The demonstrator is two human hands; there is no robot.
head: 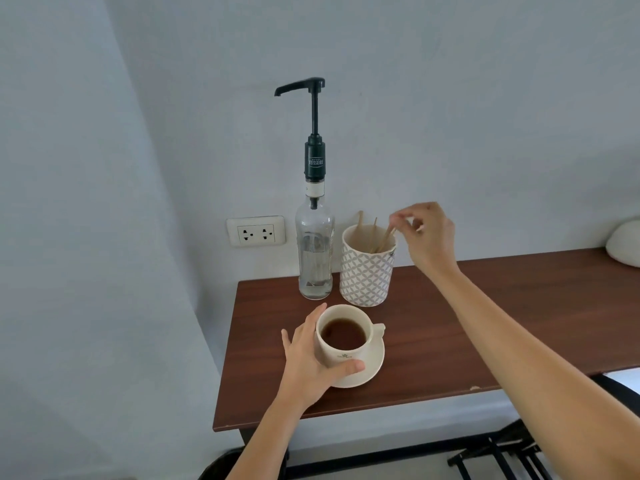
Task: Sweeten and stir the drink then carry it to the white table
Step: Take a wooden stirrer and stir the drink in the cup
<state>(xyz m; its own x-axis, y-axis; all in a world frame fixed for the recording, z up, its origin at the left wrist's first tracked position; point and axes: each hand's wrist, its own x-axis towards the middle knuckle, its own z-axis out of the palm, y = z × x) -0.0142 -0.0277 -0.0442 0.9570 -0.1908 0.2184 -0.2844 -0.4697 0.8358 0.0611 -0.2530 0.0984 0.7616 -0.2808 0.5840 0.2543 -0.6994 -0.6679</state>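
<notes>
Two hands busy: my left hand (313, 355) clamps the cup (343, 337); my right hand (427, 233) pinches a stirrer (388, 237). Next, lift it out.

Single head cam on you, looking forward and down from close above the near edge of the brown table (485, 323), facing the wall (450, 98), both forearms reaching in from below.
</notes>
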